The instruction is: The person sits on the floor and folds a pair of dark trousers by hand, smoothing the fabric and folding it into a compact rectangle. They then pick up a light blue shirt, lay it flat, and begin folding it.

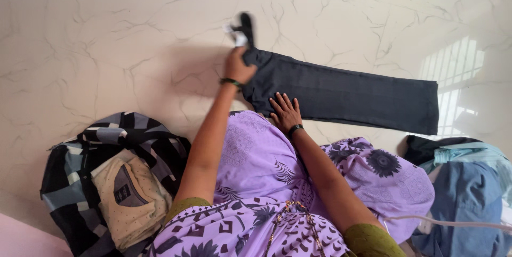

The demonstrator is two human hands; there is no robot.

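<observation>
A purple patterned garment (256,182) is seen nearest the camera, draped over the person's lap and knees. To its left, a black, grey and white checked bag (69,182) lies on the floor, and a folded beige garment (130,203) rests on top of it. To the right, a heap of blue and teal clothes (466,198) is located near the frame edge.

Beyond the lap, the right hand (286,113) is laid flat, fingers spread, palm down on the near edge of the dark trousers (346,94); nothing is gripped by it. A dark bangle is worn on each wrist.

Farther out, the left hand (238,66) is closed around the waist end of the dark trousers, which is lifted off the floor. The raised part above the hand is blurred; a small white tag is visible there. The remainder of the trousers is spread flat on the white marble floor (106,33), with the legs extended to the right. A patch of window light falls on the floor at the far right.
</observation>
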